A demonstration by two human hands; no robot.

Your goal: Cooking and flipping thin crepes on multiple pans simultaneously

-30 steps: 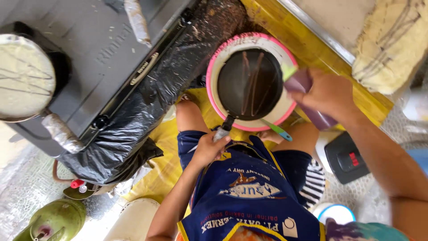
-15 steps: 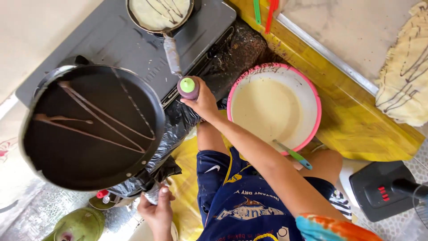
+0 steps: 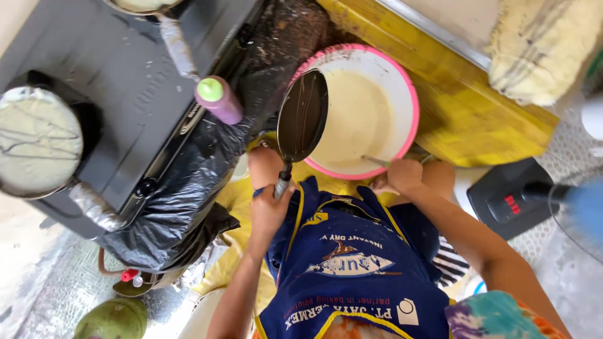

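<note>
From the head view I look straight down and see my left hand (image 3: 271, 207) clenched around the handle of a small dark frying pan (image 3: 303, 115), which I hold tipped up on edge over the near-left rim of a pink-rimmed basin (image 3: 411, 100) full of pale batter (image 3: 355, 119). The pan's face carries thin streaks. My right hand (image 3: 402, 177) rests at the basin's near edge, fingers closed on the thin handle of a utensil (image 3: 375, 161) that dips into the batter; how firmly it grips I cannot tell. Between my arms hangs a blue apron (image 3: 352, 263). Left of the basin sits a grey stove (image 3: 132, 81), its front draped with a black plastic bag (image 3: 182, 188). On the stove's left burner a second pan (image 3: 38, 141) holds a pale, streaked crepe, and a purple squeeze bottle with a green cap (image 3: 218, 99) stands near the stove's front edge. A yellow board (image 3: 465, 94) lies beyond the basin, and a stack of folded crepes (image 3: 540, 50) is at the top right.
</note>
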